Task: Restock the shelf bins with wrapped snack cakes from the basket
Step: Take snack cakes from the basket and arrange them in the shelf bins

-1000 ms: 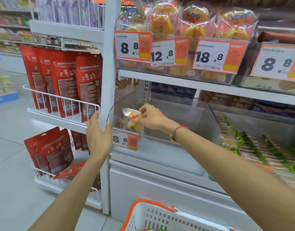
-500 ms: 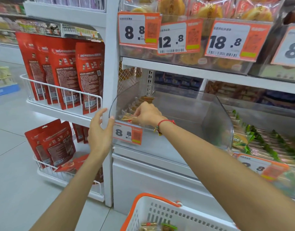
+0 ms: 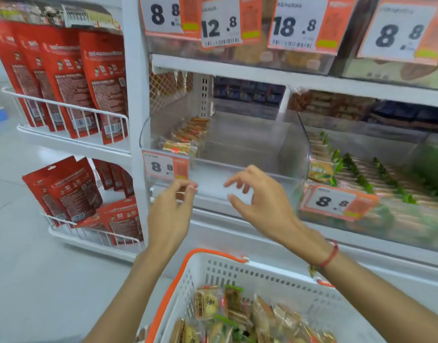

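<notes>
A clear plastic shelf bin (image 3: 275, 144) on the middle shelf holds a row of wrapped snack cakes (image 3: 183, 137) along its left side; most of it is bare. Below, a white basket with an orange rim (image 3: 237, 271) holds several wrapped snack cakes (image 3: 232, 310). My left hand (image 3: 171, 214) hovers in front of the bin's lower left corner, fingers loosely curled, holding nothing. My right hand (image 3: 260, 199) hangs in front of the bin's front wall with fingers spread and relaxed, also holding nothing.
A price tag (image 3: 164, 165) reading 8.8 is fixed to the bin's front. The bin to the right (image 3: 361, 174) holds green-wrapped snacks. Red pouches (image 3: 72, 80) stand in wire racks at the left. An upper shelf with price tags (image 3: 220, 23) overhangs the bin.
My right hand has let go of the cake in the bin and drawn back out and down. My left hand left the bin's side and dropped lower. The view tilted down onto the basket.
</notes>
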A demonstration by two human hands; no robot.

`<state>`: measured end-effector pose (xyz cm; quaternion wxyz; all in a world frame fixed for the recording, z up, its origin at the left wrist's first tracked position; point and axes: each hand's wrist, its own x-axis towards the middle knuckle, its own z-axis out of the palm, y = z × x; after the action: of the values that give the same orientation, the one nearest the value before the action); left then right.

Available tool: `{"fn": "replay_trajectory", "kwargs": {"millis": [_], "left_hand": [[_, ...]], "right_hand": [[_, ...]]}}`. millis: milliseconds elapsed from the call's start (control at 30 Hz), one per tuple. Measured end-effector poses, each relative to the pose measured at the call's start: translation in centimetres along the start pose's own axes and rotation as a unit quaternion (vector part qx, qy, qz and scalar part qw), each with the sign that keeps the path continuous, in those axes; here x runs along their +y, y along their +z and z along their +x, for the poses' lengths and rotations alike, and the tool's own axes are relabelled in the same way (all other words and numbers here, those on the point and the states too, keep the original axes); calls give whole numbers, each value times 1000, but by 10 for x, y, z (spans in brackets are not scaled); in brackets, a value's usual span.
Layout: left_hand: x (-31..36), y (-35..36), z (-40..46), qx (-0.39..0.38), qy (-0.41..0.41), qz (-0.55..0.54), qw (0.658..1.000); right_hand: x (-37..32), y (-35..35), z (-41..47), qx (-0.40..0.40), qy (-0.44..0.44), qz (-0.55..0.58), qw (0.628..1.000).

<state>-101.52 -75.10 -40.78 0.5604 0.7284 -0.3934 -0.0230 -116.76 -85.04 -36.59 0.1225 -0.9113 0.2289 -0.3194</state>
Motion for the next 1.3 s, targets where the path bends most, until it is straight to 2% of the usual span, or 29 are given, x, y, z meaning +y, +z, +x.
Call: {"fn": "replay_trajectory", "kwargs": {"millis": [67,100,167,233,333,433,500,567,700,767,900,933,1000,1167,1233,1300], "left_hand": [[-3,3,-12,-142,-10,125,982],[-8,6,-21,-222,-14,202,954],[-22,17,-41,-356,-16,325,876],[-38,31,-64,-433,-15,392,811],[-69,46,-103,-502,-28,425,753],[-104,46,-139,-526,27,519,674],[-122,43,-154,-532,79,570,621],[-127,41,-159,-533,105,587,601],[-115,50,-152,-482,56,595,641],[-114,57,-149,-480,35,602,637],[-112,67,-148,-475,46,637,606],[-111,69,-147,-469,63,643,602],[-113,72,-145,-466,69,640,607],[-132,67,-147,-483,18,528,698],[-137,65,-146,-491,17,493,718],[-137,66,-143,-475,-5,442,761]], "right_hand": [[16,11,-38,-58,31,-20,998],[24,18,-57,-97,46,-29,994],[38,34,-92,-180,76,-49,979],[49,49,-119,-267,117,-69,954],[54,72,-150,-373,173,-57,910],[51,102,-176,-448,216,14,867],[46,123,-187,-476,278,95,829],[45,142,-193,-481,322,126,805],[47,162,-187,-435,326,75,836],[46,170,-177,-424,325,94,840],[44,191,-162,-321,491,207,783],[44,195,-161,-305,511,208,777],[45,199,-160,-305,509,171,786],[57,201,-157,-360,482,140,787],[62,191,-154,-358,468,161,792],[64,175,-150,-334,440,180,814]]}}
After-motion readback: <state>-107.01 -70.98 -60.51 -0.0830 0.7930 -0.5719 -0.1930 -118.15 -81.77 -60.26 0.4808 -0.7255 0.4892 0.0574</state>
